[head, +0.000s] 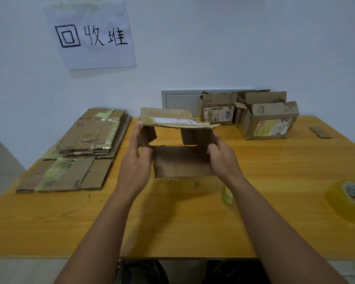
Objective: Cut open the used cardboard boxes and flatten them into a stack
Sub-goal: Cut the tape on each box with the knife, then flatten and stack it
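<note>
Both hands, left hand (138, 154) and right hand (221, 155), are gripped on opened box (178, 140) sides; flattened stack (86, 144) is seen far left.

Yellow wooden counter (172, 218), flattened cardboard stack (80, 148) far left, two open boxes (252, 115) back right, tape roll (350, 201) at right edge, cardboard scrap (320, 132) beyond

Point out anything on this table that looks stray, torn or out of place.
A crumpled scrap of yellowish tape lies loose on the table near the right forearm. Two small cardboard offcuts sit alone at the far right. The two waiting boxes have ragged, torn flaps.
</note>
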{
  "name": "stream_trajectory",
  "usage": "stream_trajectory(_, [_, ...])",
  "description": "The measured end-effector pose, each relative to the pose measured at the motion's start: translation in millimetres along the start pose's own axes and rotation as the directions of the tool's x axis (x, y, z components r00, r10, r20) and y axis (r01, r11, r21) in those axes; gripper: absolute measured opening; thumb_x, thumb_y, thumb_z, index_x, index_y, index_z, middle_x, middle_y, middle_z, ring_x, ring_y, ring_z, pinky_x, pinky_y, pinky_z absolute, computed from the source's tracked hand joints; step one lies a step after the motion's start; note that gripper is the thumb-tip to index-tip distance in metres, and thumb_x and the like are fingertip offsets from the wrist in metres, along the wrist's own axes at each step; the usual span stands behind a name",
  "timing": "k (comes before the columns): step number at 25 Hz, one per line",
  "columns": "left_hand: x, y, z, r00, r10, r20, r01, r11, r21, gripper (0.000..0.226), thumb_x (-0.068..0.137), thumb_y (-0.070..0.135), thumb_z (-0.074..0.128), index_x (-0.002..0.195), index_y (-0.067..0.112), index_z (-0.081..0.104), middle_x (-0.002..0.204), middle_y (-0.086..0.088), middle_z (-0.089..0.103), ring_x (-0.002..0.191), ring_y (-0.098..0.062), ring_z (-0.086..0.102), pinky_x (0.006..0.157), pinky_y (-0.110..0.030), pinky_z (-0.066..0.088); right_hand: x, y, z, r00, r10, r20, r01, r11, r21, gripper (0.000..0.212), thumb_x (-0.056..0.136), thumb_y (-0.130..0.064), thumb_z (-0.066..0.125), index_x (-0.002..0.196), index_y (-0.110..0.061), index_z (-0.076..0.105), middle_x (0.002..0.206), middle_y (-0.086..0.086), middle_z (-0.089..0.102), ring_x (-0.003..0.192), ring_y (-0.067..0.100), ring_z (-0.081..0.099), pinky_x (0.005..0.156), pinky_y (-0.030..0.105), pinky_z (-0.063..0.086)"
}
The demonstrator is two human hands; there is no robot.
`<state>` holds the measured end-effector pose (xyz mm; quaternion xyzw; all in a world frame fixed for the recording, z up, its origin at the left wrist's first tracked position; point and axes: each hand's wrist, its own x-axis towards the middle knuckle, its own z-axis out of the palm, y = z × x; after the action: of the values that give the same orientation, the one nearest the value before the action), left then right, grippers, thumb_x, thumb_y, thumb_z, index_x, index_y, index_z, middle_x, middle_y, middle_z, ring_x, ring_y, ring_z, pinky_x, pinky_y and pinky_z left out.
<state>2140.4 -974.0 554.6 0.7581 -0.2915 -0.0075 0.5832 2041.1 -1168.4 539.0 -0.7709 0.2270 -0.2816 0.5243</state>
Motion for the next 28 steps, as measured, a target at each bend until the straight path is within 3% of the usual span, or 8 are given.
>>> stream_trajectory(3, [6.6, -17.0, -7.9, 0.995, -0.07, 0.077, 0.09, 0.949, -0.301, 0.052, 0.099, 0.03, 0.036, 0.137, 0.064, 0.03, 0.131, 0.031, 0.048, 0.106, 0.015, 0.053, 0.079, -0.015, 0.051, -3.0, 14.6, -3.1, 0.992, 0.054, 0.117, -0.062, 0.996, 0.071, 0.032, 0.093, -0.022, 0.038, 0.11, -0.039, 0.06, 0.096, -0.005, 0.061, 0.093, 0.016, 0.056, 0.072, 0.03, 0.045])
stream_trajectory(7, [8.2, -51.9, -23.1, 0.97, -0.202, 0.139, 0.245, 0.831, -0.499, 0.028, 0.1, 0.034, 0.036, 0.118, 0.042, 0.056, 0.125, -0.002, 0.063, 0.108, -0.026, 0.057, 0.084, -0.041, 0.045, -9.2, 34.8, 2.8, 0.958, 0.077, 0.276, -0.093, 0.995, 0.044, 0.053, 0.1, -0.006, 0.034, 0.142, -0.037, 0.046, 0.146, -0.013, 0.045, 0.131, 0.007, 0.042, 0.108, 0.021, 0.035])
stream_trajectory(10, [10.9, -62.6, -28.4, 0.909, -0.397, 0.125, 0.405, 0.773, -0.488, 0.023, 0.097, 0.053, 0.045, 0.112, 0.037, 0.051, 0.124, -0.011, 0.062, 0.105, -0.026, 0.064, 0.091, -0.044, 0.05, -10.4, 38.8, 9.7, 0.944, 0.071, 0.323, -0.052, 0.996, -0.069, 0.06, 0.099, -0.01, 0.036, 0.148, -0.044, 0.034, 0.145, -0.022, 0.031, 0.128, -0.002, 0.029, 0.098, 0.01, 0.029])
stream_trajectory(12, [14.3, -68.9, -33.4, 0.896, -0.435, 0.094, 0.426, 0.778, -0.461, 0.021, 0.096, 0.035, 0.054, 0.116, 0.035, 0.046, 0.121, -0.01, 0.062, 0.095, -0.025, 0.067, 0.085, -0.043, 0.056, -6.9, 39.3, 13.9, 0.933, 0.083, 0.349, -0.057, 0.995, -0.084, 0.055, 0.098, -0.018, 0.032, 0.148, -0.042, 0.034, 0.149, -0.012, 0.032, 0.131, 0.006, 0.03, 0.099, 0.025, 0.032])
stream_trajectory(15, [19.1, -77.5, -44.1, 0.875, -0.473, 0.101, 0.469, 0.779, -0.416, 0.043, 0.096, 0.012, 0.043, 0.12, 0.046, 0.051, 0.116, -0.002, 0.063, 0.095, -0.027, 0.067, 0.077, -0.042, 0.059, -3.8, 41.6, 24.6, 0.938, 0.073, 0.339, -0.03, 0.991, -0.129, 0.042, 0.107, -0.033, 0.026, 0.147, -0.033, 0.038, 0.15, -0.003, 0.035, 0.137, 0.014, 0.033, 0.105, 0.03, 0.029])
stream_trajectory(20, [28.9, -84.2, -58.8, 0.858, -0.51, 0.065, 0.514, 0.851, -0.108, 0.047, 0.098, 0.006, 0.037, 0.116, 0.039, 0.064, 0.123, 0.004, 0.057, 0.092, -0.023, 0.063, 0.066, -0.036, 0.059, -4.0, 56.6, 46.8, 0.928, 0.072, 0.366, 0.132, 0.855, -0.501, 0.05, 0.101, -0.056, 0.028, 0.15, -0.045, 0.025, 0.156, -0.009, 0.026, 0.142, 0.022, 0.025, 0.113, 0.047, 0.023])
stream_trajectory(24, [31.6, -95.0, -60.3, 0.906, -0.423, 0.003, 0.389, 0.836, 0.388, 0.051, 0.094, 0.009, 0.045, 0.135, 0.038, 0.051, 0.124, -0.001, 0.054, 0.089, -0.018, 0.06, 0.062, -0.036, 0.054, -3.8, 62.8, 56.0, 0.925, 0.114, 0.363, 0.185, 0.699, -0.69, 0.053, 0.097, -0.063, 0.023, 0.148, -0.05, 0.022, 0.161, -0.013, 0.015, 0.14, 0.028, 0.023, 0.107, 0.049, 0.022])
stream_trajectory(28, [34.4, -100.6, -47.8, 0.902, -0.429, 0.039, 0.229, 0.553, 0.801, 0.05, 0.095, 0.045, 0.041, 0.144, 0.034, 0.039, 0.152, -0.013, 0.032, 0.135, -0.034, 0.033, 0.108, -0.048, 0.035, -5.3, 62.6, 61.9, 0.917, 0.13, 0.377, 0.239, 0.577, -0.781, 0.057, 0.095, -0.068, 0.017, 0.148, -0.049, 0.022, 0.162, -0.008, 0.017, 0.136, 0.03, 0.024, 0.106, 0.048, 0.024])
